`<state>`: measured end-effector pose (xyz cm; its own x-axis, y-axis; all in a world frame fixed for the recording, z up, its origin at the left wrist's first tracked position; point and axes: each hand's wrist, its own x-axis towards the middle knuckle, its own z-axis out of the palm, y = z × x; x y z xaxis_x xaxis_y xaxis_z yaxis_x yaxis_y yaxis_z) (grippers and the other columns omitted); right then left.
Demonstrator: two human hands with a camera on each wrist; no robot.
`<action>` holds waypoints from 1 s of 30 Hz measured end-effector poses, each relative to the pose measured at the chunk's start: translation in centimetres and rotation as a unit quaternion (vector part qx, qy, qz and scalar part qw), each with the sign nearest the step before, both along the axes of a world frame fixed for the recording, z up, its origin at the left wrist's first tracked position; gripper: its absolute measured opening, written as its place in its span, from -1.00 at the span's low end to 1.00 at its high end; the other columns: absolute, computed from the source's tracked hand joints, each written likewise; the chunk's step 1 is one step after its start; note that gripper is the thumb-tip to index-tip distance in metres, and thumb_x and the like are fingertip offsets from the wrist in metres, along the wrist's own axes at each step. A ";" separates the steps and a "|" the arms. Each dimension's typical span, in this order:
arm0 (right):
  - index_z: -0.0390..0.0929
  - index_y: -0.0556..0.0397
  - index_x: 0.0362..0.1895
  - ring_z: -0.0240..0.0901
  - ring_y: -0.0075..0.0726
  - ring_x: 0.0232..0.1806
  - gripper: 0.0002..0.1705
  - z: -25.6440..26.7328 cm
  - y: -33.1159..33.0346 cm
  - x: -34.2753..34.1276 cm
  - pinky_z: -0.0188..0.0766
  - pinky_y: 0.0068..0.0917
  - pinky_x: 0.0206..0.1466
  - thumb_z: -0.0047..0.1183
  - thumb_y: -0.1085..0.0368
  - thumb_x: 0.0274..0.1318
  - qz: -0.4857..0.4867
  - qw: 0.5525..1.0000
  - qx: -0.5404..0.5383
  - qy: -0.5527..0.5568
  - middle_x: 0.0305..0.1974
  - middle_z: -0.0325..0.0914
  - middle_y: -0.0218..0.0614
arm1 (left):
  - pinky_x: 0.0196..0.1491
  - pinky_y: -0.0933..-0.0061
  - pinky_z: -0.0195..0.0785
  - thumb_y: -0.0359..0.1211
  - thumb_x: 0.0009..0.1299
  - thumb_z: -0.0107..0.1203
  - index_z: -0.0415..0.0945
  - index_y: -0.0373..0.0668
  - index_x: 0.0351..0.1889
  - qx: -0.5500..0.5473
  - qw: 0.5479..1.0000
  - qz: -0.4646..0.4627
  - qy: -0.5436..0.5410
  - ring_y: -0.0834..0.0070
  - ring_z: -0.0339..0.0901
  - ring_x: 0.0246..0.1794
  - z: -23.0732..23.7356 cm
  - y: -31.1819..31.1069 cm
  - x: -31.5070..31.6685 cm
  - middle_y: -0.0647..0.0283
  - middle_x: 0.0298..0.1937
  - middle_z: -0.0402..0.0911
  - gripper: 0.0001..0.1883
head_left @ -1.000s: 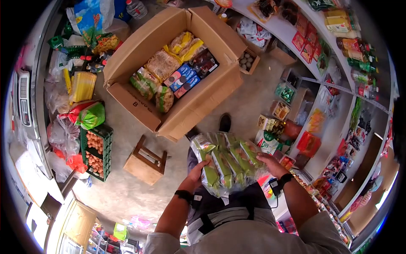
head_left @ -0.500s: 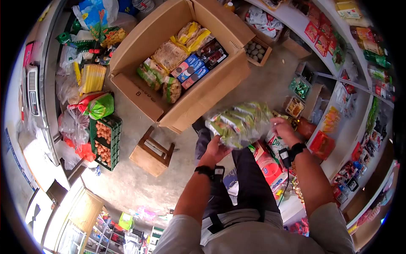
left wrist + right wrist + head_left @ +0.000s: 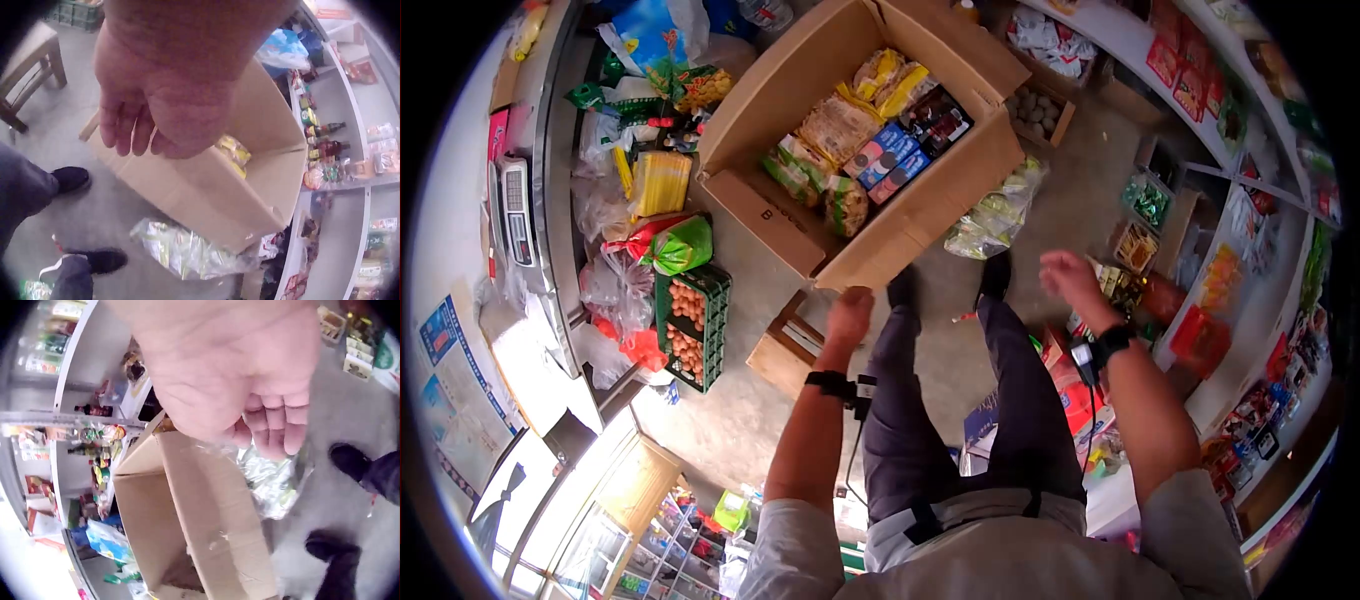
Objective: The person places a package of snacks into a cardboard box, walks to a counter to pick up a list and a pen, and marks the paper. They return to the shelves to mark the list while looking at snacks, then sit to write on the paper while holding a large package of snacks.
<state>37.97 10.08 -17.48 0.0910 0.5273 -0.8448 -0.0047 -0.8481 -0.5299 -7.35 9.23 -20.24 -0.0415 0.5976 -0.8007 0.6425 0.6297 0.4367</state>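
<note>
A clear plastic bundle of green-and-white packets [image 3: 997,215] lies on the floor against the side of the cardboard box [image 3: 920,228]. My left hand [image 3: 850,315] is just below the box's near corner, its fingers relaxed and holding nothing. In the left wrist view that left hand [image 3: 165,106] overlaps the box. Off to the right of the bundle, my right hand [image 3: 1075,283] hangs in the air with loosely bent fingers and nothing in them. Inside the box are bagged snacks [image 3: 837,125], blue-and-pink cartons [image 3: 887,160] and dark packs [image 3: 938,120].
A wooden stool [image 3: 785,350] stands left of my legs. Beyond it is a green crate of eggs [image 3: 722,335]. Shelves of packaged goods [image 3: 1200,335] run along the right, with small tubs [image 3: 1146,200] on the floor. A box of round grey items [image 3: 1038,112] sits behind the bundle.
The bundle has gone from between both hands in front of my body to the floor beside the box. Both hands have let go and moved apart, the left hand leftward.
</note>
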 end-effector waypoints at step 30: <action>0.70 0.04 -0.22 0.66 -0.20 -0.30 -0.77 15.9 -19.8 -30.4 0.53 -0.28 -0.15 0.10 0.18 0.22 0.113 0.945 -0.135 -0.276 -0.40 0.67 -0.16 | 0.41 -0.25 0.01 -0.17 0.43 0.00 0.63 -0.10 0.11 0.184 0.744 -0.638 0.076 0.12 0.42 0.28 -0.8 18.6 -14.6 0.18 0.14 0.56 -0.61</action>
